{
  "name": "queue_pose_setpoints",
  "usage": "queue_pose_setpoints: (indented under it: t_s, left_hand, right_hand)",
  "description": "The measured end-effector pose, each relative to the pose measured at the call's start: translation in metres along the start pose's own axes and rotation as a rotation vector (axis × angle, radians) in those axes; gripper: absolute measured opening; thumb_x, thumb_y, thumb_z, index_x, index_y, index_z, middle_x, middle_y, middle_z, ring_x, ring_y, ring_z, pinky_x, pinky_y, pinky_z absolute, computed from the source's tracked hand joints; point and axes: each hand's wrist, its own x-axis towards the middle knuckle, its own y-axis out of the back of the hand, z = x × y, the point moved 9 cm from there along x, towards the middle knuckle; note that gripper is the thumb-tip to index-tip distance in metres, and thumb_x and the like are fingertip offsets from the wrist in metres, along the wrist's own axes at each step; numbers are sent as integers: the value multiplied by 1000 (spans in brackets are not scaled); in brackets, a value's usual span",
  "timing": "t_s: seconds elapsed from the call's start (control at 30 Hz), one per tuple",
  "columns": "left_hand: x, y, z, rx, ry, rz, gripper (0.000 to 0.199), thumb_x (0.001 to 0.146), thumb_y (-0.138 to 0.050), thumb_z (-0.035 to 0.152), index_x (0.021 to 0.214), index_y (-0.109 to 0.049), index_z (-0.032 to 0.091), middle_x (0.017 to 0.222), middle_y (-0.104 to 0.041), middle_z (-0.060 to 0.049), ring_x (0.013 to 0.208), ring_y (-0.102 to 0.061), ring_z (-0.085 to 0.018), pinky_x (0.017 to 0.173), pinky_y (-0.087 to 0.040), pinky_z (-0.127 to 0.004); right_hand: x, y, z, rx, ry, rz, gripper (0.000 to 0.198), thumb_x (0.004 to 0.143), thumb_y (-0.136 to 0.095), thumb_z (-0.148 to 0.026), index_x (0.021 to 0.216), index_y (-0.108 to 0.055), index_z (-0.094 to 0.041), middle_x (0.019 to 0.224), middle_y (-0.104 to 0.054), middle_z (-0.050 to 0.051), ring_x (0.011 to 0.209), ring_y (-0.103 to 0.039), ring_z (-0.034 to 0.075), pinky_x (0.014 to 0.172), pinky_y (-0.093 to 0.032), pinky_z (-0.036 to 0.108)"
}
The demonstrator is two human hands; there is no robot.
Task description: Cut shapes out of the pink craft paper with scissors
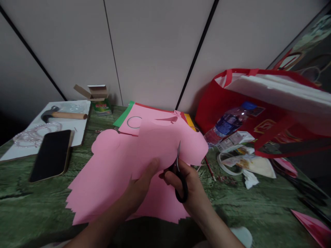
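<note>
My left hand [143,184] pinches the near edge of a pink sheet of paper [157,144], thumb on top and fingers hidden beneath. Black-handled scissors [182,186] are gripped in my right hand [190,182], close to the right of my left. Their blades point away from me, set in a cut in the sheet, with one blade showing above the paper. Right of the blades, a rounded flap of the sheet spreads out. Below lies a larger pink paper piece [103,179] with jagged lower edges and a rounded lobe at its upper left.
On the left are a phone [51,155], a hammer [64,114] on a white board [77,132] and a small green box [101,106]. A water bottle [227,122] leans against a red bag [209,103] at right, near a tape roll [229,168] and a pencil [210,168].
</note>
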Motion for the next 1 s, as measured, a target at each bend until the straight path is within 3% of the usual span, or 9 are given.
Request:
queue_pose_setpoints:
  t_s: [0.1,0.27,0.43,0.67,0.83,1.0]
  left_hand:
    - [-8,2,1,20,106,19,35,77,-50,51,72,-68,22,86,-73,-8,100,-61,-28,89,-46,-39]
    - [-11,1,11,0,61,4,36,78,-48,48,61,-66,22,70,-72,-6,89,-65,-26,81,-50,-32]
    - [-4,1,3,-13,80,9,34,76,-51,50,65,-67,23,74,-73,-5,93,-63,-27,82,-49,-32]
    - [1,6,-7,146,119,24,46,68,-47,67,58,-66,26,63,-70,-4,86,-64,-30,78,-47,-36]
    - [3,4,-2,154,39,-19,47,72,-43,65,52,-64,28,57,-68,-1,74,-64,-26,74,-47,-34]
    - [8,-8,7,47,-124,-155,45,75,-46,58,49,-63,26,52,-66,-2,66,-64,-23,68,-48,-31]
  right_hand:
    - [0,0,0,8,5,-8,21,70,-69,-36,74,-56,-19,60,-48,-5,57,-46,12,57,-38,28]
    - [-1,0,2,1,-2,-14,20,71,-68,-35,72,-55,-20,58,-47,-5,55,-44,12,56,-36,28]
    - [-1,-1,1,5,4,-17,19,72,-66,-34,73,-55,-19,57,-45,-6,54,-42,11,55,-36,27]
    - [-1,-1,-1,-30,-19,8,16,69,-65,-32,70,-55,-19,54,-50,-5,53,-48,12,48,-36,25]
    - [-1,-1,-3,-27,-7,12,13,69,-64,-29,70,-55,-19,52,-50,-6,52,-51,12,48,-39,24]
    - [-1,-1,-4,-41,5,19,12,69,-63,-27,70,-56,-19,52,-51,-5,52,-53,12,46,-41,23]
